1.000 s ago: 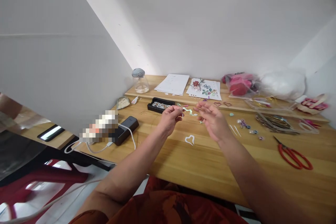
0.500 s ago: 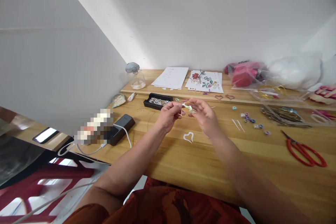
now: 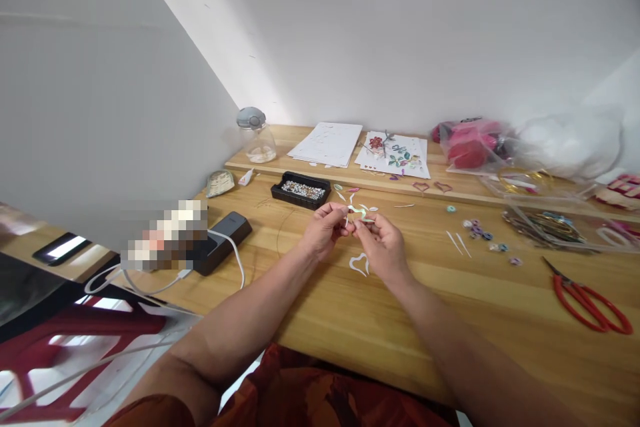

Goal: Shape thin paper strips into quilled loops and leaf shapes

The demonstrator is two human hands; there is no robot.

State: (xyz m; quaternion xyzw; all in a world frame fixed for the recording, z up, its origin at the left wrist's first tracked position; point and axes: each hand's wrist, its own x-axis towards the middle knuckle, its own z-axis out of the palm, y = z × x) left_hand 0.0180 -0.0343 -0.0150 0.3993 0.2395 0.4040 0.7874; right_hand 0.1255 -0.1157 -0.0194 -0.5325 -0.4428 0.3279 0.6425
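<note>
The left hand (image 3: 326,230) is grasping one end of a pale green, wavy strip (image 3: 359,213) between thumb and fingers, while the right hand (image 3: 383,240) is pinching close to its other end; whether the right fingertips are gripping the strip itself, or a thin piece beside it, one cannot tell. The strip is sitting between the two hands, above the wooden tabletop (image 3: 320,320). A white heart-shaped outline (image 3: 356,269) is lying on the wood just below, its right edge close to the right wrist. Beyond the fingers, a green leaf-shaped piece (image 3: 339,187) and a pink one (image 3: 353,190) are resting near a black tray (image 3: 299,201), which is holding many small beads (image 3: 303,189). To the right, two thin white sticks (image 3: 459,244) are lying side by side near a cluster of small purple and blue pieces (image 3: 477,231), and red-handled scissors (image 3: 590,303) are resting farther right, their tips pointing away from the person.
</note>
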